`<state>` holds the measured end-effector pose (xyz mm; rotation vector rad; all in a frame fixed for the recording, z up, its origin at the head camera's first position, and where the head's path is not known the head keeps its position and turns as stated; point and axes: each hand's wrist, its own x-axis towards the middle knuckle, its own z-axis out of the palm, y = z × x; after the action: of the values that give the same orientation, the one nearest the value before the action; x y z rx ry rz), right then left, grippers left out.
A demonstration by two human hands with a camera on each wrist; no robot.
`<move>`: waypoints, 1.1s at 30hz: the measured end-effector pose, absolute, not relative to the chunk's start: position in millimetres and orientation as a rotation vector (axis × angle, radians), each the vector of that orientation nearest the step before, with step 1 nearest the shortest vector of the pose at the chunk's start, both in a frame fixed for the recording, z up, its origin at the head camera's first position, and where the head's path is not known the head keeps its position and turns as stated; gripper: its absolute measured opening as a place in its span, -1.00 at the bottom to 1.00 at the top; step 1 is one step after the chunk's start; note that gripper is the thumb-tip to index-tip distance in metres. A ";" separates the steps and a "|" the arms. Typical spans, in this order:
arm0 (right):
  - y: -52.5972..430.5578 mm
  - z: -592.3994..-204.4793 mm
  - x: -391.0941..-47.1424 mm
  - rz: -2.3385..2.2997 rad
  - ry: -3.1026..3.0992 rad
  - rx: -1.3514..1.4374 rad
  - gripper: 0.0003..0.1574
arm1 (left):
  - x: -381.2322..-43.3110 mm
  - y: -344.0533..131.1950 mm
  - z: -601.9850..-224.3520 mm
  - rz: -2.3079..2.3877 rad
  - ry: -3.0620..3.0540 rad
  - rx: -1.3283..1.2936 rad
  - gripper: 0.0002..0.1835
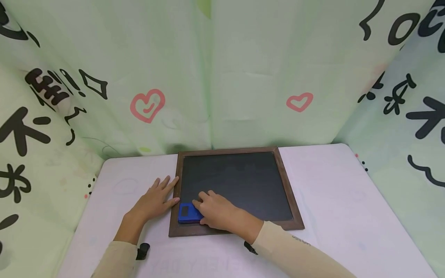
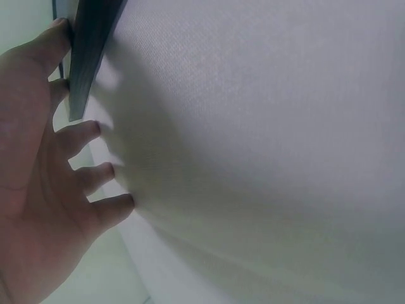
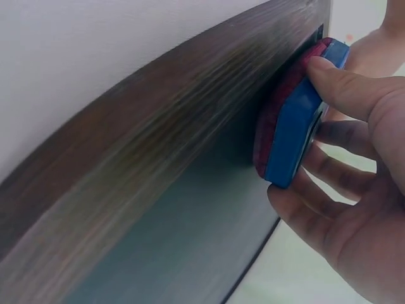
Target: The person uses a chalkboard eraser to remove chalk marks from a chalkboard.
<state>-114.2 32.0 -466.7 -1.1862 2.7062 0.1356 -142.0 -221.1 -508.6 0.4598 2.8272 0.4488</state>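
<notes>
A small blackboard [image 1: 236,181] with a brown wooden frame [image 1: 295,204] lies on the table. My right hand [image 1: 219,212] grips a blue eraser [image 1: 189,213] at the board's lower left corner. In the right wrist view the eraser [image 3: 297,120] shows a dark red pad facing the board, with thumb and fingers on its blue sides. My left hand [image 1: 154,199] is spread at the left side of the frame, thumb and index fingertip touching it. In the left wrist view the other fingers of the left hand [image 2: 50,152] reach down to the white tabletop.
The white table [image 1: 333,189] has rounded far corners. Behind it and at both sides hang pale green curtains [image 1: 243,77] with black characters and pink hearts. The board's far edge lies near the back curtain. Dark straps show at both wrists.
</notes>
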 end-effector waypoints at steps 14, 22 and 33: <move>59.5 -465.9 -124.9 0.067 2.722 -1.082 -0.20 | -140.8 -218.5 -502.2 0.465 2.838 0.483 -0.19; 95.1 -463.6 -133.9 -0.093 2.750 -0.955 -0.21 | -140.2 -218.9 -502.6 0.486 2.829 0.489 -0.19; 164.6 -466.1 -146.7 -0.252 2.773 -0.771 -0.18 | -138.6 -219.2 -501.5 0.495 2.827 0.486 -0.18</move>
<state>-146.7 164.6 -466.1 -0.7706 2.7730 -0.2520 -138.6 -219.2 -501.5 0.4856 2.8272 0.4946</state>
